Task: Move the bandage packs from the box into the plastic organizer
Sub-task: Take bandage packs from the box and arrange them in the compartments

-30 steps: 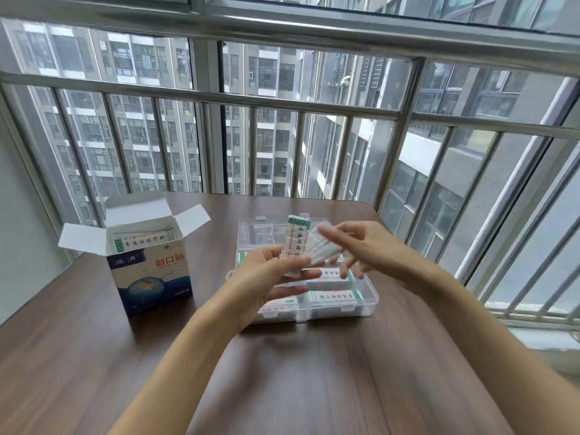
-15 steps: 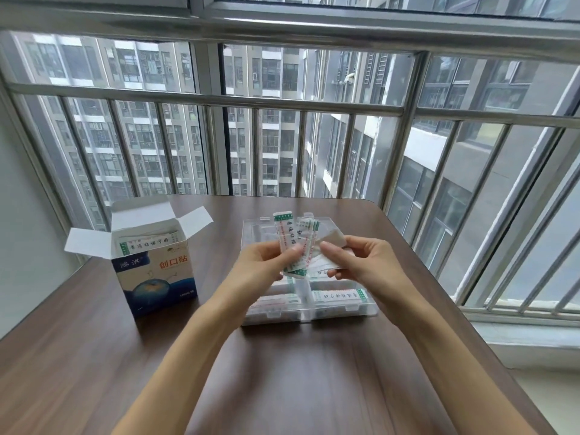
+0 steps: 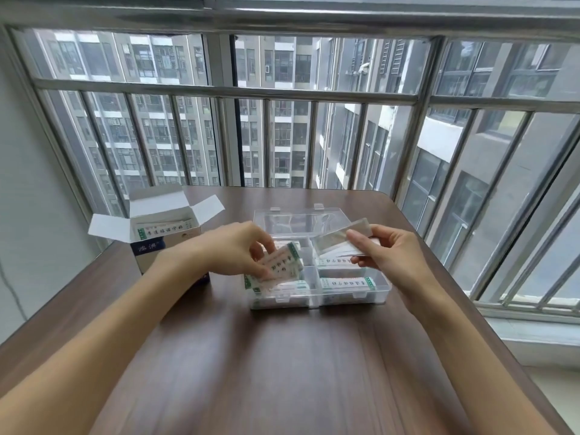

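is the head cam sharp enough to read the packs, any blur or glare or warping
Head view: soft daylight from the window, no hard shadows; left hand and its bandage packs are motion-smeared; the pack in the right hand glares silvery; window bars bow from the wide lens.

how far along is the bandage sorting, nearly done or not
Partly done. Packs already lie in the plastic organizer, such as the one in its near right compartment. In hand: the left hand lowers a pack over the left compartments, and the right hand holds a few more packs. Left: the open box still shows at least one pack inside.
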Motion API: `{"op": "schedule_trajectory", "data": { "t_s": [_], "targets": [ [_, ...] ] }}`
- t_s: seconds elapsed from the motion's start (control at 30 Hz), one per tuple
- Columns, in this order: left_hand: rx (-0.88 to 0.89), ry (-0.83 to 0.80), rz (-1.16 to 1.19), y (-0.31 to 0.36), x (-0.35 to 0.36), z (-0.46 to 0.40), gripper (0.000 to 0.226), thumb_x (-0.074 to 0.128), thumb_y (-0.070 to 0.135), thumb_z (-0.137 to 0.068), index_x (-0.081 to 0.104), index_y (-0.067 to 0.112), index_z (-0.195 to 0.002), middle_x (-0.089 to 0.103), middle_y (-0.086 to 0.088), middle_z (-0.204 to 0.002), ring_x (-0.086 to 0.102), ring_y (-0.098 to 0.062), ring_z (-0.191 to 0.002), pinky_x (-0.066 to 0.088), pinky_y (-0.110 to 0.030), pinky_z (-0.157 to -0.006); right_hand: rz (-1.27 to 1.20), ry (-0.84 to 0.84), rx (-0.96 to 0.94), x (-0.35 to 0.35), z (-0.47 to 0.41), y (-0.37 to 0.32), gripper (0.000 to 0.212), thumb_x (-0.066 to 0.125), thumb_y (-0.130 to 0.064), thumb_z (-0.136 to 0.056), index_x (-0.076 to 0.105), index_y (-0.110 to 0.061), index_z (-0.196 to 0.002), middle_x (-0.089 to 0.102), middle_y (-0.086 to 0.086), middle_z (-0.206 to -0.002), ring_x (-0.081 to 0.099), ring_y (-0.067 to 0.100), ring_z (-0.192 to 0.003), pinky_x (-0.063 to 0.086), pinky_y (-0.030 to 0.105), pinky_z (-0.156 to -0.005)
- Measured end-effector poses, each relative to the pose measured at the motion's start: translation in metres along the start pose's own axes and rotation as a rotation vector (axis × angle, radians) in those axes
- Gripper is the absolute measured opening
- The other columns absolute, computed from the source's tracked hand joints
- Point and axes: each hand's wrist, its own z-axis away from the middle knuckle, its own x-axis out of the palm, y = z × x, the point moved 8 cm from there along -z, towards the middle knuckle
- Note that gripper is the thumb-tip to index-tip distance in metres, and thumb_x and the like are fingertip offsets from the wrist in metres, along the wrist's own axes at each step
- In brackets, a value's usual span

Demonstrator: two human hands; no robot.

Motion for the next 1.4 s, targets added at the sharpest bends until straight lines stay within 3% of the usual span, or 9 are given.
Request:
{"op": "schedule_trajectory", "data": {
  "t_s": [0.23,0.43,0.67,0.8,0.97,1.07,1.17,1.23,1.4],
  "targets": [
    [0.035,-0.081,-0.095,0.004,0.014,-0.011,0.028,0.075,0.035,-0.08,0.066,0.03,-0.105,0.065,0.015,-0.087,0.057,-0.001,-0.073,0.042,-0.021,-0.07,0.03,0.031,-0.009,-0.006,-0.001,0.001,0.015,0.069,-0.014,-0.084,0.072,-0.004,-0.094,0.07,0.01,-0.078,0.06,0.007,-0.051,0.052,0.014,-0.055],
    [0.064,0.042,-0.175,0.002,0.009,0.007,0.023,0.066,0.047,-0.084,0.064,0.044,-0.107,0.068,0.02,-0.102,0.061,0.004,-0.097,0.048,-0.026,-0.087,0.056,0.037,-0.009,-0.007,-0.003,0.001,0.016,0.07,-0.016,-0.083,0.072,-0.005,-0.095,0.072,0.01,-0.08,0.062,0.009,-0.052,0.052,0.015,-0.056],
    [0.099,0.117,-0.344,0.011,0.011,0.022,0.022,0.051,0.044,-0.094,0.063,0.053,-0.11,0.064,0.019,-0.111,0.054,-0.003,-0.106,0.043,-0.024,-0.083,0.051,0.027,-0.002,-0.007,-0.002,0.004,0.015,0.07,-0.016,-0.083,0.072,-0.007,-0.094,0.071,0.006,-0.076,0.062,0.008,-0.052,0.051,0.014,-0.055],
    [0.155,0.137,-0.333,0.009,0.012,0.024,0.025,0.055,0.039,-0.093,0.062,0.052,-0.112,0.058,0.026,-0.11,0.045,0.004,-0.105,0.036,-0.018,-0.078,0.041,0.023,0.007,-0.007,-0.003,0.005,0.017,0.07,-0.017,-0.083,0.072,-0.006,-0.096,0.072,0.007,-0.079,0.062,0.008,-0.053,0.051,0.014,-0.056],
    [0.119,0.258,-0.259,0.006,0.002,0.028,0.022,0.064,0.044,-0.086,0.065,0.045,-0.108,0.066,0.026,-0.095,0.056,0.005,-0.092,0.044,-0.019,-0.077,-0.129,-0.056,0.084,0.0,0.0,0.006,0.023,0.071,-0.022,-0.077,0.072,-0.01,-0.097,0.074,0.008,-0.093,0.066,0.012,-0.072,0.055,0.015,-0.065],
    [0.065,0.537,0.161,0.013,-0.024,0.036,0.036,0.047,0.057,-0.089,0.073,0.031,-0.087,0.07,0.014,-0.078,0.061,0.002,-0.072,0.047,-0.026,-0.068,-0.195,-0.12,0.04,0.009,0.005,-0.003,0.033,0.071,-0.027,-0.069,0.072,-0.01,-0.097,0.074,0.006,-0.091,0.066,0.012,-0.077,0.054,0.015,-0.066],
    [-0.201,0.094,0.82,0.02,0.009,0.02,0.066,0.021,0.064,-0.093,0.066,0.016,-0.092,0.074,-0.002,-0.079,0.057,-0.004,-0.054,0.037,-0.018,-0.046,-0.12,-0.139,-0.143,0.018,0.013,-0.021,0.027,0.071,-0.028,-0.07,0.075,-0.011,-0.091,0.074,0.008,-0.084,0.065,0.014,-0.073,0.052,0.019,-0.062],
    [-0.238,-0.133,1.05,0.032,0.027,0.02,0.065,0.024,0.064,-0.093,0.061,0.011,-0.1,0.074,-0.006,-0.081,0.058,-0.004,-0.052,0.036,-0.014,-0.038,-0.037,-0.173,-0.277,0.025,0.02,-0.032,0.022,0.07,-0.023,-0.074,0.075,-0.008,-0.089,0.072,0.004,-0.074,0.062,0.01,-0.065,0.048,0.018,-0.057],
    [-0.221,-0.219,1.033,0.037,0.031,0.023,0.044,0.042,0.054,-0.092,0.061,0.018,-0.109,0.075,-0.005,-0.098,0.069,-0.004,-0.065,0.046,-0.012,-0.04,0.12,-0.211,-0.468,0.027,0.025,-0.039,0.016,0.073,-0.014,-0.073,0.076,-0.008,-0.088,0.071,0.003,-0.077,0.064,0.013,-0.071,0.051,0.024,-0.064]
  ]
}}
